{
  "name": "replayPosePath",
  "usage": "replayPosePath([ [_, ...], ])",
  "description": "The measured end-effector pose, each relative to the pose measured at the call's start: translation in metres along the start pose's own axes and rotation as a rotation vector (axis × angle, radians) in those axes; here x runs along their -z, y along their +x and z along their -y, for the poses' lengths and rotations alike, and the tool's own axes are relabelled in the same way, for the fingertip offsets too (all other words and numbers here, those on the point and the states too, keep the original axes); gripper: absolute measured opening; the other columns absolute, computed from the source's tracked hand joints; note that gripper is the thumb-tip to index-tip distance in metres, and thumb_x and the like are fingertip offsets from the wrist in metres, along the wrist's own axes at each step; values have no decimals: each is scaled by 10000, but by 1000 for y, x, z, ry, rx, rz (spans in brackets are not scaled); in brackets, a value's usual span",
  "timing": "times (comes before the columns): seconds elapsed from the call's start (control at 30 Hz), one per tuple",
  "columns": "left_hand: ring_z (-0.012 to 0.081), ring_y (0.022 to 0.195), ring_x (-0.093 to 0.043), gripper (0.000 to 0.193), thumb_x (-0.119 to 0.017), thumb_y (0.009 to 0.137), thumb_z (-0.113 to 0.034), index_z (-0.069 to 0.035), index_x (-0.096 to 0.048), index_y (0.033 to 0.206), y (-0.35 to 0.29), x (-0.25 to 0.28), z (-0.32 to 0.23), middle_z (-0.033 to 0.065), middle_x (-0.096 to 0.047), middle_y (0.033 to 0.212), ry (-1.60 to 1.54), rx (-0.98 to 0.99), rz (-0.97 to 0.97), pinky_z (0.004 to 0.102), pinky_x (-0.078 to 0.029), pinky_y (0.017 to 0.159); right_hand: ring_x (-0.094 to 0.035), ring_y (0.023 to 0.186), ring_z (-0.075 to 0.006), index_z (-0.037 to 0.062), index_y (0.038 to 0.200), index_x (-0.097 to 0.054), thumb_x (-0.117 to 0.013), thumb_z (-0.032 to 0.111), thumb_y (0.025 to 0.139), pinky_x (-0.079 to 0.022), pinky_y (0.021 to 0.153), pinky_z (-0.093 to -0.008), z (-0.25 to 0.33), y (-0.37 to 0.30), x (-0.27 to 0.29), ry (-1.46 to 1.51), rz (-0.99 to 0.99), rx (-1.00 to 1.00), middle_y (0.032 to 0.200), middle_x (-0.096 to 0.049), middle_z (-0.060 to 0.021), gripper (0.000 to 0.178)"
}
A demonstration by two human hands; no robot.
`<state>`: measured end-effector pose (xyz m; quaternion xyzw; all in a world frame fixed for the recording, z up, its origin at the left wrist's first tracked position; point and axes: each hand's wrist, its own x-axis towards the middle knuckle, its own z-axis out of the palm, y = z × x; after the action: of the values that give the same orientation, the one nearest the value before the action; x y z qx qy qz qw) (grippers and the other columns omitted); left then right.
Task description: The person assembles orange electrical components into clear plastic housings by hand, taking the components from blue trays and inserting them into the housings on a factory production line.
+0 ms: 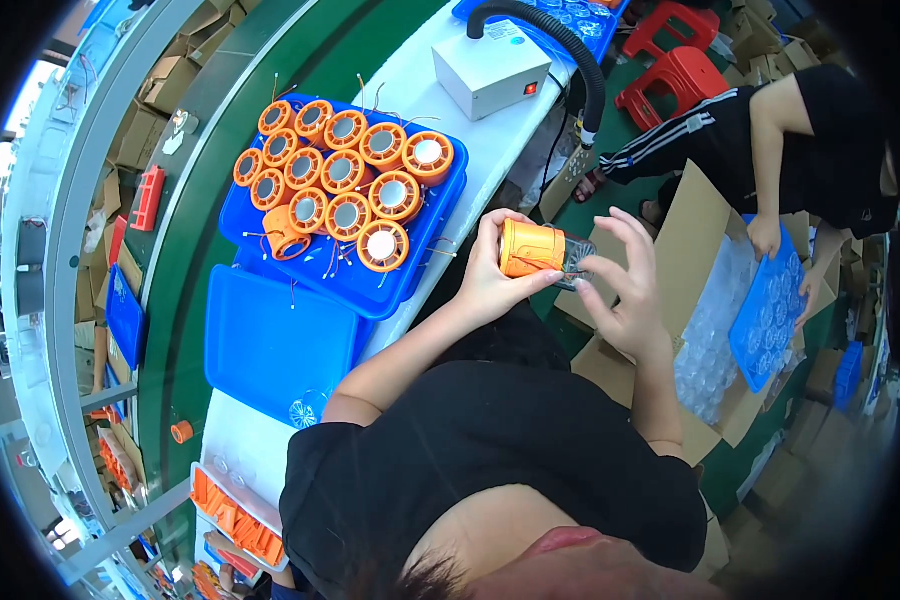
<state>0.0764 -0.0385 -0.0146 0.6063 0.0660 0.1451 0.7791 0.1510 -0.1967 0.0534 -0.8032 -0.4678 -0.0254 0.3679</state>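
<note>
In front of my chest, my left hand point(487, 275) is wrapped round an orange cylindrical housing point(530, 249) lying on its side, with a thin wire along it. A clear plastic cover point(575, 256) sits at the housing's right end. My right hand point(625, 290) has its thumb and index fingertips at this cover, the other fingers raised and spread. To the left, a blue tray point(438, 235) bears several orange round housings point(342, 171) with pale discs and loose wires. One housing point(286, 233) lies tipped over at the tray's front.
A blue tray point(280, 335) lies nearer, with a clear cover point(308, 408) at its corner. A white box point(490, 70) with a black hose point(570, 50) stands beyond. At right, a co-worker holds a blue tray point(767, 320) over a carton point(695, 255) of clear plastic parts.
</note>
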Motion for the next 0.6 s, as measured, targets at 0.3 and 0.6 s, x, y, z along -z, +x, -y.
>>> replayPosePath([
  [0.3,166,935,-498,634,-743,615,-103,-20,-311,1071,4,-9,2,103,-450,1005,348,-156,-2,281,-426,797,-422,1058,-333,10,705,-559,-612,67,652,-348,869,-414,-24,3,-5,135,48,-7,1052,-472,-146,94],
  [0.6,144,885,-522,527,-700,668,-88,-37,-324,1034,-4,-4,-5,91,-457,986,-86,94,-69,258,-453,756,-433,1057,-347,13,745,-548,-611,39,620,-349,876,-416,2,-7,-2,60,35,100,1076,-462,-152,142],
])
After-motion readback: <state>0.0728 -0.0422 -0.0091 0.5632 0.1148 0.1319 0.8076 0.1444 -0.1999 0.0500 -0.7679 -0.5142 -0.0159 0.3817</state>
